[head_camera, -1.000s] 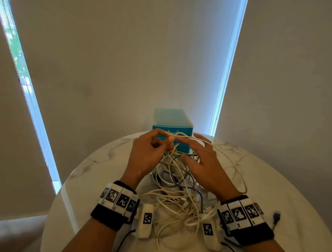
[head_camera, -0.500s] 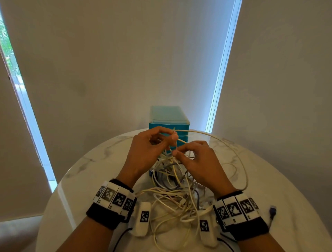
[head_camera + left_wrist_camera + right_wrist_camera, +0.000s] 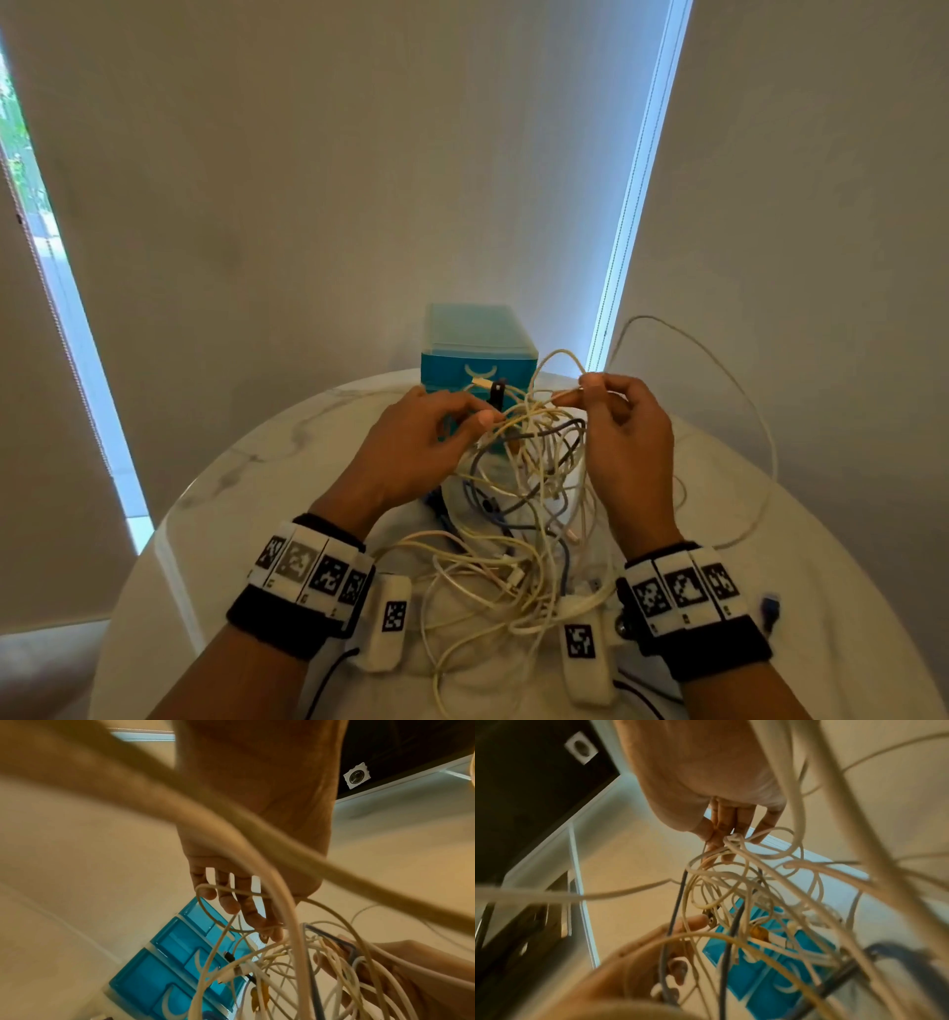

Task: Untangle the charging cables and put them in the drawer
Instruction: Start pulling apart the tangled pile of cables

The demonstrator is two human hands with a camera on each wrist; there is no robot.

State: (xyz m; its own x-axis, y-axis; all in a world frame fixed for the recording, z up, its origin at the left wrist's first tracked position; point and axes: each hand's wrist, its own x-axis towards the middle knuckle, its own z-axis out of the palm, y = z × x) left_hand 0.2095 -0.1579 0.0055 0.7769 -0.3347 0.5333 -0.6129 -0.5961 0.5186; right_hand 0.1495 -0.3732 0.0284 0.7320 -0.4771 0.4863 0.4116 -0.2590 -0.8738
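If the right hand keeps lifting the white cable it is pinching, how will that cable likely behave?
Probably floppy: the white cable arcs loosely away from the right hand. Likely light, since a fingertip pinch carries it. It may snag, because strands cross in the cable tangle that the left hand holds.

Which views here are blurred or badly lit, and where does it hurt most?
Head view: sharp; bright strips at the blinds' edges backlight the drawer unit, and wide-angle bending curves the table rim. Left wrist view: near cables smear into thick blurred bands across the left hand. Right wrist view: soft throughout, with a warm cast; the right hand and tangle lack crisp edges.
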